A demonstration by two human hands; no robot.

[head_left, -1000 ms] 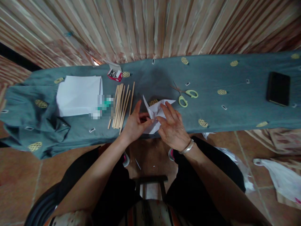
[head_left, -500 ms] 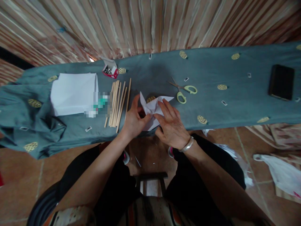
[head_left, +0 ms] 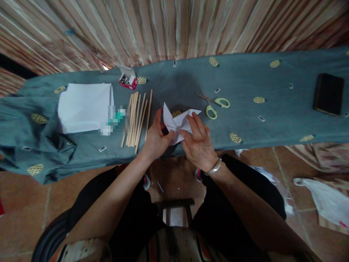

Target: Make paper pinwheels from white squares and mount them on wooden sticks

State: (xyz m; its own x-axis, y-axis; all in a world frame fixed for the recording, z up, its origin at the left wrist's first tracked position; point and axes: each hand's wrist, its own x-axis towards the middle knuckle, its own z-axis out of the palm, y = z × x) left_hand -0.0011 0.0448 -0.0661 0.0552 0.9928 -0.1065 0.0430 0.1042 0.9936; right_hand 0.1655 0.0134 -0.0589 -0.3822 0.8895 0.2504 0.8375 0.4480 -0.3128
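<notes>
A white paper pinwheel (head_left: 170, 123) with pointed, folded blades is held between my two hands near the front edge of the table. My left hand (head_left: 157, 139) grips its left side, thumb on the paper close to the centre and the other fingers partly hidden behind it. From the right, my right hand (head_left: 200, 143) presses thumb and fingers onto the middle and the right blade. Both thumbs nearly meet at the centre, and part of the lower blade is covered by the hands. Wooden sticks (head_left: 136, 118) lie just left of my left hand.
Scissors with light green handles (head_left: 211, 102) lie opened beyond my right hand. On the left are a stack of white paper (head_left: 84, 105), a blurred green-and-white item (head_left: 116, 120) and a small red box of metal pins (head_left: 128, 80). A black case (head_left: 328, 94) sits far right.
The pinwheel's blades now lie flatter and its lower part has drawn in toward the centre. My right hand has shifted slightly; both hands keep hold of the paper.
</notes>
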